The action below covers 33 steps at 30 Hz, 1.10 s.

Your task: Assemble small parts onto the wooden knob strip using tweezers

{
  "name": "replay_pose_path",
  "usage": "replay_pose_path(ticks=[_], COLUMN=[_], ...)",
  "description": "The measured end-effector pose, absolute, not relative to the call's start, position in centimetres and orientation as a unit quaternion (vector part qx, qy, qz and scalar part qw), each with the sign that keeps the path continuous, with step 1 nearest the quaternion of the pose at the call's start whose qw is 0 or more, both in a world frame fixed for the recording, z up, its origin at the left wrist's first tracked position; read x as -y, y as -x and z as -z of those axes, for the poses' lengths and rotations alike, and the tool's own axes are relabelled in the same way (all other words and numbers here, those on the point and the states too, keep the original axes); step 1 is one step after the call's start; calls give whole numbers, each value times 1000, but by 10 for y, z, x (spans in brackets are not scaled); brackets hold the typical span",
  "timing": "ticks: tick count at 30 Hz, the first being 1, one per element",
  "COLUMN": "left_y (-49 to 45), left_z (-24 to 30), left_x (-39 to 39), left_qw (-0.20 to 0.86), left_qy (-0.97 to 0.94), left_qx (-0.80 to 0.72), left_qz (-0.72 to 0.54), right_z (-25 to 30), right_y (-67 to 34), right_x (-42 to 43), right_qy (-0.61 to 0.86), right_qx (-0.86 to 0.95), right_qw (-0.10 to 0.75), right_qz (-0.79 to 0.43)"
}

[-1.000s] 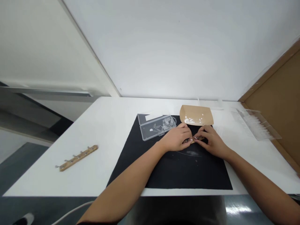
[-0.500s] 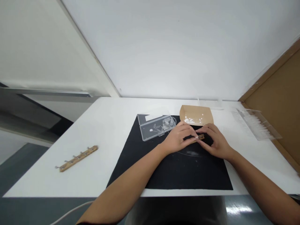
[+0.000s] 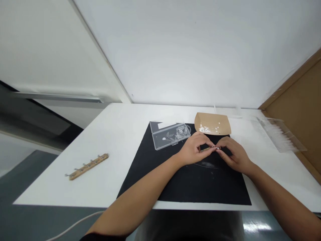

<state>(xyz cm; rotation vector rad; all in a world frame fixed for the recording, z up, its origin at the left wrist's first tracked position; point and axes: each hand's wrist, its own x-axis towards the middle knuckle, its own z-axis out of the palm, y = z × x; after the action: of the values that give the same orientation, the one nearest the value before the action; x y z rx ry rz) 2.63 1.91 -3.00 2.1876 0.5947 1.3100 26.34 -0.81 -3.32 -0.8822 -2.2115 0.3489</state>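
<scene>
My left hand (image 3: pixel 194 149) is closed around a narrow wooden strip (image 3: pixel 206 149), mostly hidden by the fingers. My right hand (image 3: pixel 233 154) meets it fingertip to fingertip, its thumb and index finger pinching the strip's far end, where a small silvery-white piece (image 3: pixel 217 147) shows, too small to make out. Both hands are above a black mat (image 3: pixel 200 184). Just behind them a brown card tray (image 3: pixel 213 122) holds small white bits. Left of the left hand is an open clear plastic box (image 3: pixel 163 140) with several clear nail tips (image 3: pixel 181 131) inside.
At the left of the white table (image 3: pixel 112 134) rests a wooden bar with metal pegs (image 3: pixel 89 166). A clear plastic case with rows of pale pieces (image 3: pixel 278 134) lies at the right, near a brown board (image 3: pixel 298 97). A white cable (image 3: pixel 75 224) hangs below the table's front edge.
The strip between my fingers has turned, so its end with metal fittings is now mostly covered. My fingertips have come closer together. The whole view has shifted slightly.
</scene>
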Motion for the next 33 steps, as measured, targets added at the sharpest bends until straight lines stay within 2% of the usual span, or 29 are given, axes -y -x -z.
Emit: replay_pose_path(ticks=[9, 19, 33], left_y=[-23, -20, -24], left_z=[30, 28, 31], left_x=[-17, -18, -18], left_qw=[359, 484, 391], left_qy=[-776, -752, -771], left_qx=[-216, -207, -225], left_qz=[-472, -397, -450], right_z=[29, 27, 32], right_y=[-262, -261, -262], right_x=[11, 14, 13], right_qy=[323, 312, 365], right_qx=[883, 893, 870], right_qw=[281, 274, 307], right_qz=[-191, -173, -127])
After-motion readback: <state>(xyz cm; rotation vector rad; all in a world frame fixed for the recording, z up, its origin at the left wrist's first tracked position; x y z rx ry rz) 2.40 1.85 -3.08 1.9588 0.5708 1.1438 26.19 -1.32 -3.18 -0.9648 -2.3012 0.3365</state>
